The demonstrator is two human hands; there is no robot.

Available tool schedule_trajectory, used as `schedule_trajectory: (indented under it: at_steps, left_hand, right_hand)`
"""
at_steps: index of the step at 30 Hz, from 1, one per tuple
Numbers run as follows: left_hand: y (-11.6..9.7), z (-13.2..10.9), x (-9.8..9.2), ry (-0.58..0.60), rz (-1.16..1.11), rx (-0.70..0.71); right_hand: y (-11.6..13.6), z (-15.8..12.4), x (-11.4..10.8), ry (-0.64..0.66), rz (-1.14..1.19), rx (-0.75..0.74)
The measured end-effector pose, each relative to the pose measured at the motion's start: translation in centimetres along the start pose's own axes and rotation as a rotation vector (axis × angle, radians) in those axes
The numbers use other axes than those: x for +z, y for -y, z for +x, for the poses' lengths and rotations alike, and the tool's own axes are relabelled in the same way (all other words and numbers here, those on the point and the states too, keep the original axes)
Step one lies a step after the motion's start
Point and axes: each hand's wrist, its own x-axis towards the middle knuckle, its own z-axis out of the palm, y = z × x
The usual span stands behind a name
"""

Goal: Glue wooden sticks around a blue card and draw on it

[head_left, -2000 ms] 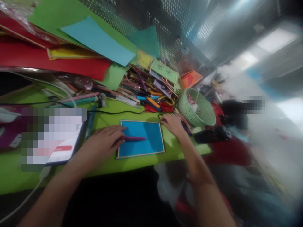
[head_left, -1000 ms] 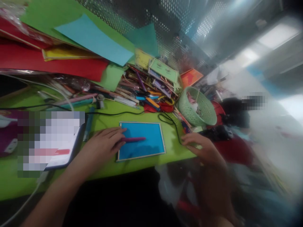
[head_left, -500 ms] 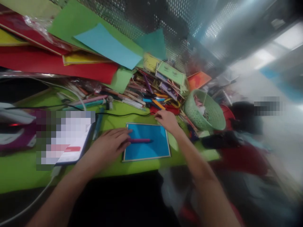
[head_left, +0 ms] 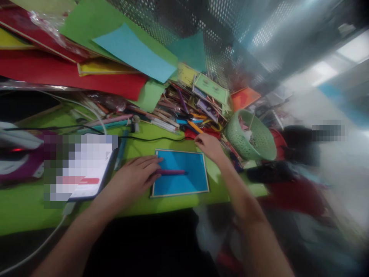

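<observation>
A blue board with a pale wooden border [head_left: 173, 184] lies on the green tabletop. My left hand [head_left: 141, 171] rests over its left edge, palm down. The end of a purple pen [head_left: 174, 172] sits between its finger and thumb, with the dark tip pointing right across the board. Beyond the board's upper right corner is my right hand [head_left: 210, 145], its fingers curled and closed. Their tips are by a red item [head_left: 188, 132], the black cable [head_left: 155, 138] and an orange-handled tool [head_left: 195, 127]. Whether those fingers grip anything is hidden.
At the left a phone [head_left: 86, 165] lies with a white cable plugged in. Pens, sticks and small framed cards [head_left: 211, 88] are heaped behind the board. A green basket [head_left: 250, 134] stands at right. Coloured sheets [head_left: 135, 50] are stacked at back left.
My right hand has shifted slightly right, its fingers still curled by the tools. My left hand and the purple pen look the same; the view has moved a little.
</observation>
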Motion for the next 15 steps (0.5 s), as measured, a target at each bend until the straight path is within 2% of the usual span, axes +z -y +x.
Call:
schedule_trajectory:
  at_steps: [10,15]
  left_hand:
    - [-0.1,-0.1,0.1,-0.007,-0.023,-0.015]
    - [-0.2,-0.1,0.0,-0.001,-0.016,-0.008]
  right_hand:
    - [1.2,0.4,0.2,0.024,-0.099,-0.034]
    - [1.0,0.7,0.4,0.011,-0.092,-0.026]
